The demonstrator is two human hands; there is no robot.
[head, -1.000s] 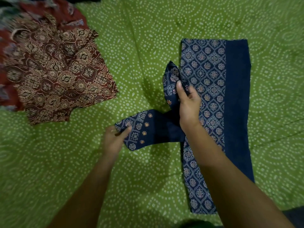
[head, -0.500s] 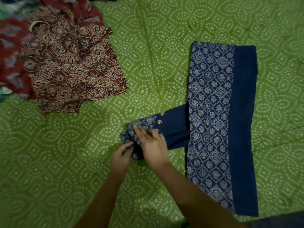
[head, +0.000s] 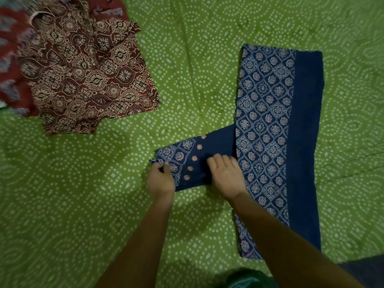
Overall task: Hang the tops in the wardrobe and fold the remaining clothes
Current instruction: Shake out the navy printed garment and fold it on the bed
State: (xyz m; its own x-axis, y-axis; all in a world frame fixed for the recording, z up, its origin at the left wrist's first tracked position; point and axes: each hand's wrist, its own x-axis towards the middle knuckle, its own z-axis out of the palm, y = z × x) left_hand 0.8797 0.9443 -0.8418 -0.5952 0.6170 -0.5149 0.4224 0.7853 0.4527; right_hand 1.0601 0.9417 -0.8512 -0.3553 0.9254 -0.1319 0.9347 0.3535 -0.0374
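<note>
from the head camera, a blue top [head: 276, 129] lies folded into a long strip on the right half of a green sheet [head: 197, 59], printed side up with a plain navy band along its right edge. its sleeve [head: 193, 159] sticks out to the left, flat on the sheet. the left hand [head: 161, 178] pinches the sleeve's cuff corner, thumb and fingers curled onto the cloth; the fingertips are partly tucked under, so how deep the pinch goes is hard to tell. the right hand [head: 225, 173] presses down on the sleeve just beside the body of the top, fingers bent at the knuckles and together on the fabric, not wrapped round it. the right forearm covers the lower left part of the strip. at the upper left a maroon garment [head: 89, 80] lies crumpled, well apart from the blue top; its far side is blurred and cut off by the frame edge, with more reddish cloth under it that i cannot make out. something dark green at the bottom edge is too cut off to name.
</note>
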